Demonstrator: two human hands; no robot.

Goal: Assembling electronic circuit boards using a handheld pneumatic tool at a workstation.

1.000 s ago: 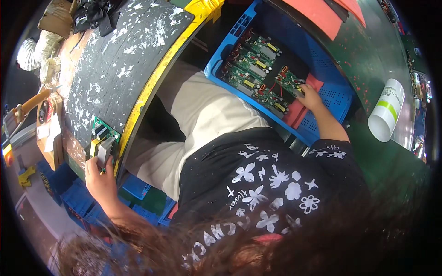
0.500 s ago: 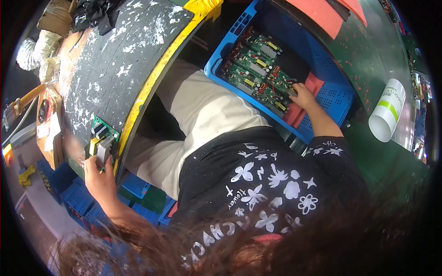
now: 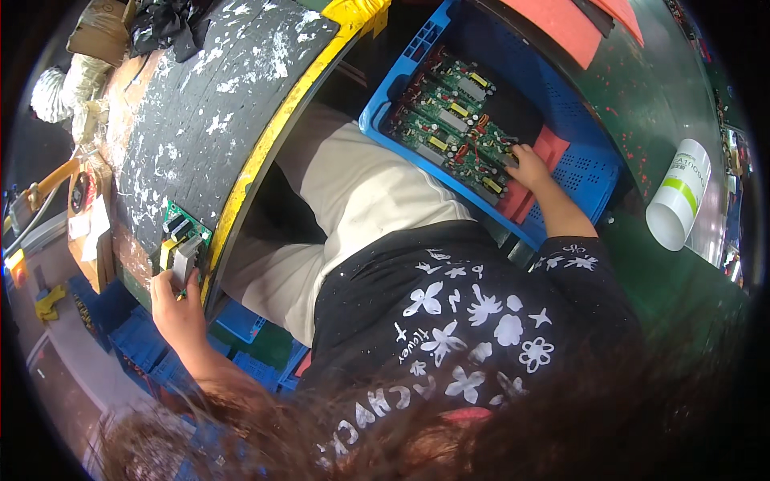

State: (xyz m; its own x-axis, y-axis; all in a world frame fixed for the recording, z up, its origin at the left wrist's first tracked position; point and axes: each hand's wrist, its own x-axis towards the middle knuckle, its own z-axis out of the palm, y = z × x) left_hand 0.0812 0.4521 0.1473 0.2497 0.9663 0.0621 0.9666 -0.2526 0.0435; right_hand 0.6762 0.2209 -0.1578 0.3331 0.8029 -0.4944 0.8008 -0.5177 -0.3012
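Observation:
At the near end of the work table, my left hand [image 3: 178, 313] pinches a green circuit board [image 3: 192, 216] by its grey metal heat sink. The board carries black cylinders and a yellow block, and it rests on or just over the table's edge. My right hand [image 3: 531, 170] reaches into a blue plastic crate [image 3: 584, 175], its fingers closed on the end of one of several similar circuit boards [image 3: 449, 120] lying in rows. The fingertips are partly hidden among the parts. Red foam [image 3: 553, 150] lies under and beside that hand.
The dark, white-flecked table [image 3: 216, 104] has a yellow taped edge [image 3: 261, 160]. A hammer [image 3: 52, 180] and a wooden block [image 3: 100, 232] are at far left. A white roll [image 3: 679, 195] stands on the green surface at right. Red foam sheets [image 3: 561, 28] lie beyond the crate.
The whole view has shifted very slightly. Both hands keep their places on the boards.

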